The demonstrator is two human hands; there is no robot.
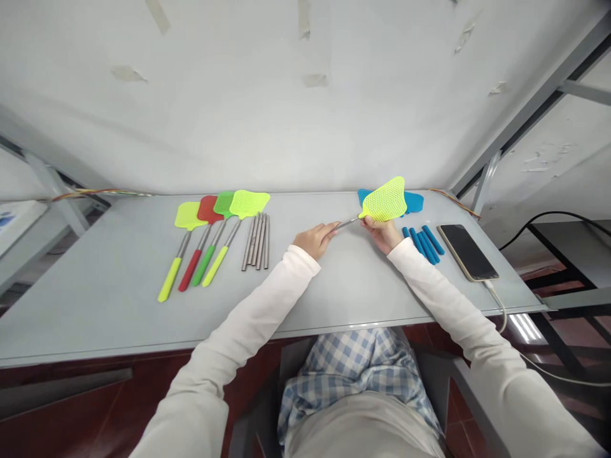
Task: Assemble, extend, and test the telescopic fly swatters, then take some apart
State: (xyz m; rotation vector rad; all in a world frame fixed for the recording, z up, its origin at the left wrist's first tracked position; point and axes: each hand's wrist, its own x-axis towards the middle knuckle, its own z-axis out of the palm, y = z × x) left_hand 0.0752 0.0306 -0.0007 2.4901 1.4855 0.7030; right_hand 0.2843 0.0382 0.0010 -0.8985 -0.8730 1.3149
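My right hand (382, 234) grips the neck of a yellow-green fly swatter head (386, 200), tilted up over the table. A thin metal rod (347, 222) runs from that neck into my left hand (316, 240), whose fingers are wrapped round its other end. Behind the yellow-green head lie blue swatter heads (414, 202), partly covered by it. Several blue handle sleeves (424, 245) rest just right of my right hand. Several loose metal tubes (258, 242) lie side by side left of my left hand.
At the left, fly swatters with yellow (189, 216), red (210, 210) and green (224, 203) heads lie in a row with another yellow-green one (249, 203). A phone (468, 252) with a white cable (496, 299) lies at the right. A wall stands behind the grey table (119, 318).
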